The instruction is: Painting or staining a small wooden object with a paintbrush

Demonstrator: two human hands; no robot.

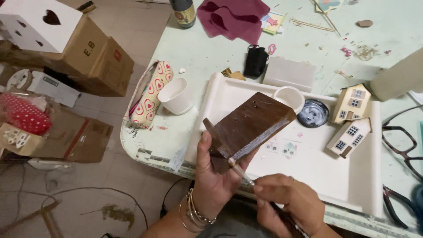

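My left hand [212, 176] grips a small model house painted dark brown [246, 125], held tilted above the near edge of a white tray [308, 172]. My right hand [288, 200] holds a thin paintbrush [241, 171], and the brush tip touches the house's pale unpainted edge. Bracelets ring my left wrist. Two cream model houses [351, 121] lie at the tray's right side.
On the tray stand a white cup [289, 97] and a dark paint dish [313, 113]. Another white cup [177, 95] and a heart-patterned pouch [150, 94] sit on the pale green table. Eyeglasses [403, 145] lie at the right. Cardboard boxes [94, 57] stand on the floor at left.
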